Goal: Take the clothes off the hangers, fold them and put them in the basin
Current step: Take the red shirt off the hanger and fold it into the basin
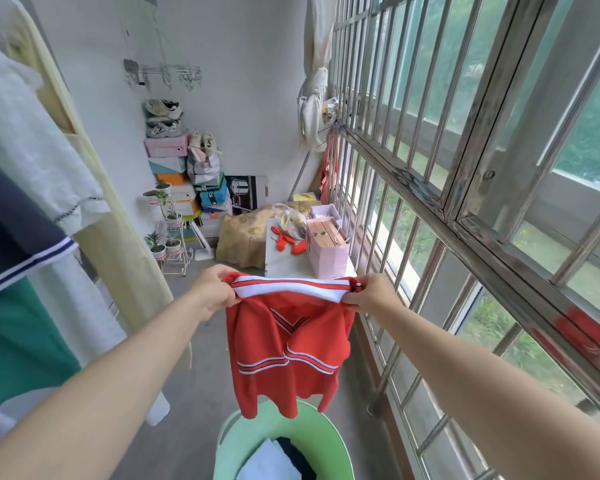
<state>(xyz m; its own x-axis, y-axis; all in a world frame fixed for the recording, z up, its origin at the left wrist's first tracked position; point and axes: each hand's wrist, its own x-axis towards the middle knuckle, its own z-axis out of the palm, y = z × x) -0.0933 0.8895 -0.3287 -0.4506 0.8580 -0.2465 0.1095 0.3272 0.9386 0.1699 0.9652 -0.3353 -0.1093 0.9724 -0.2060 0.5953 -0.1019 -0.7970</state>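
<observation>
A red shirt (284,348) with white and red striped trim hangs in the air in front of me, folded over along its top edge. My left hand (212,292) grips the top left corner and my right hand (369,295) pinches the top right corner. Below the shirt stands a light green basin (329,441); folded white and dark clothes (274,460) lie inside it. The shirt's lower hem hangs just above the basin's far rim. On the left, more clothes (25,188) hang: white, navy with white stripes, and green.
A barred window (465,188) runs along the right side. Ahead stand a small white table (281,263) with a pink bag (326,249), a plant rack (168,233), stacked shoe boxes (177,178) and a covered bundle (243,237). Grey floor lies between the basin and the table.
</observation>
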